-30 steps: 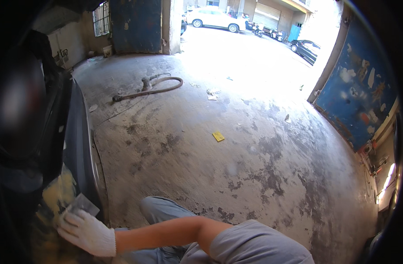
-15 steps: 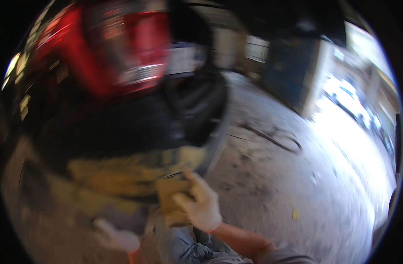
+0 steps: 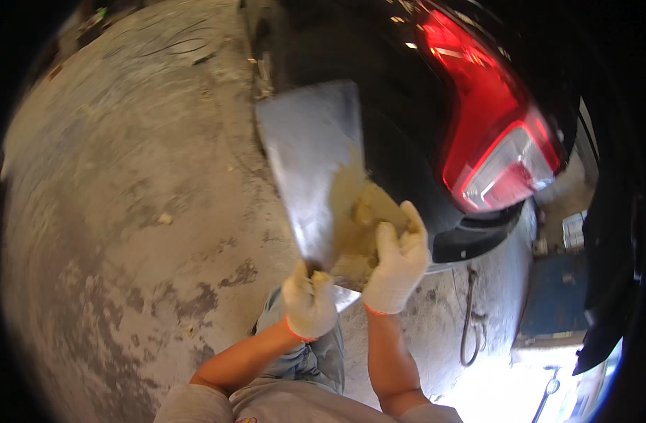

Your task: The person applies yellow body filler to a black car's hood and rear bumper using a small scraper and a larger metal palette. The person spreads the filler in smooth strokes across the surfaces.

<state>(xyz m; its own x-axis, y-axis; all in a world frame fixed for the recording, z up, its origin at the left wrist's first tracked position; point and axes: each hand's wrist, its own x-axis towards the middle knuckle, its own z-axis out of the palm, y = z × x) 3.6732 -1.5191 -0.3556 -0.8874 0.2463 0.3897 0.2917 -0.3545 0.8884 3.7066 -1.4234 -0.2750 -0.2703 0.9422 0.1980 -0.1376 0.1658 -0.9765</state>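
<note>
My gloved left hand (image 3: pixel 310 303) is closed on the lower end of a flat grey mixing board (image 3: pixel 302 141), which is held up in front of me. Yellowish putty (image 3: pixel 340 204) smears the right part of its face. My right hand (image 3: pixel 399 271), also gloved, pinches a flat, putty-coated spreader (image 3: pixel 384 204) that overlaps the board's right edge. Whether the spreader touches the board is hard to tell. Just beyond the board stands a dark car (image 3: pixel 400 134) with a red tail light (image 3: pixel 471 113).
Stained concrete floor (image 3: pixel 154 233) stretches along the left. A curved hose or bar (image 3: pixel 469 317) lies on the floor at the lower right, near a blue cabinet-like box (image 3: pixel 555 296). Thin cable (image 3: pixel 175 46) lies at the far left.
The view has swung left, moving the tail light to the right side. My left hand has come up with the board, and my right hand has brought the spreader against or close to it.
</note>
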